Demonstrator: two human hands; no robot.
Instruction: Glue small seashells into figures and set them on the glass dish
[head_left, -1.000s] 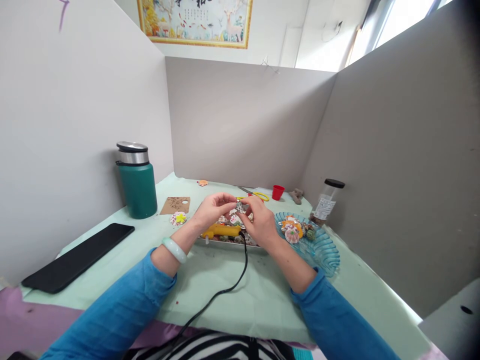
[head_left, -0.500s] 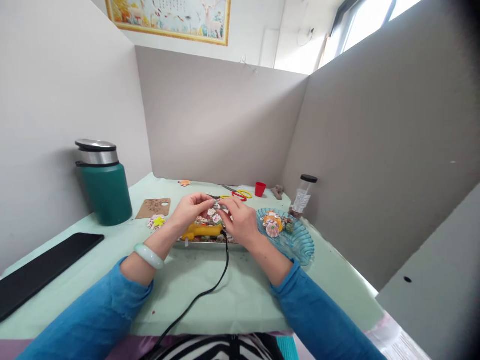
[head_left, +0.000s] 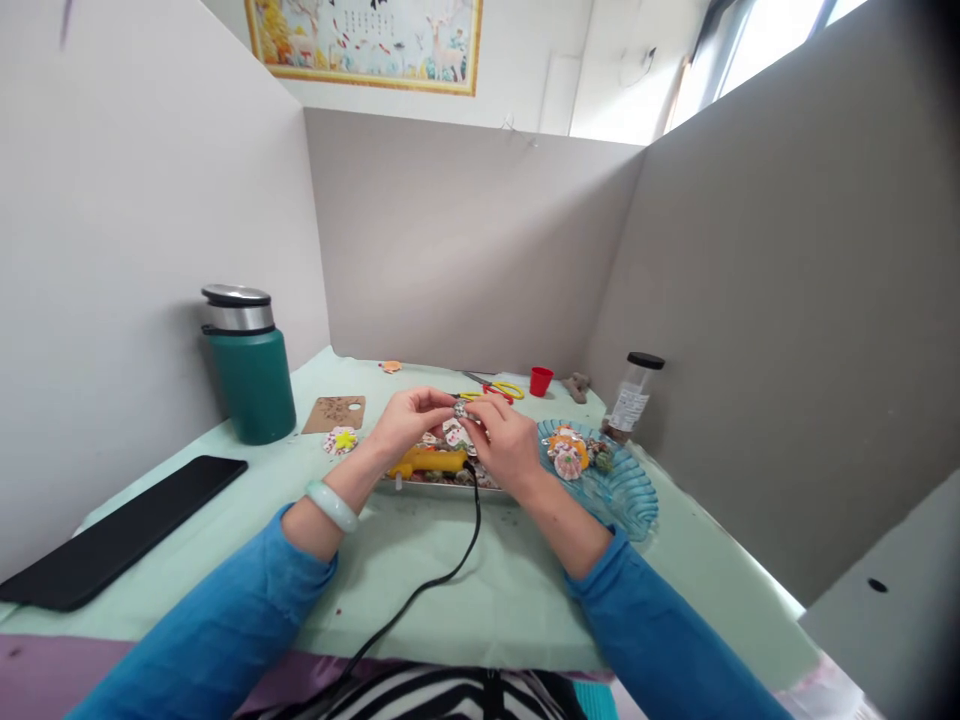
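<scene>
Above a tray (head_left: 450,487) of small patterned pieces, my two hands meet at a small grey-and-white speckled piece of fabric (head_left: 461,408). My left hand (head_left: 411,422), with a pale green bangle at the wrist, pinches the piece's left side between thumb and fingertips. From the other side my right hand (head_left: 507,440) pinches it the same way. Its exact shape is partly hidden by the fingers. Below the hands a yellow hot glue gun (head_left: 431,460) lies across the tray, its black cord (head_left: 442,578) running toward my lap.
Right of the tray, a blue glass plate (head_left: 634,500) bears fabric flowers (head_left: 568,455). Behind are scissors (head_left: 504,389), a red cup (head_left: 541,381) and a clear jar (head_left: 632,398). A green flask (head_left: 251,385), brown card (head_left: 334,414) and black slab (head_left: 127,530) are at left. Panels enclose the table.
The whole view has shifted, so the table and its things appear farther right. Both hands still pinch the speckled fabric piece, which now shows a little more between the fingertips.
</scene>
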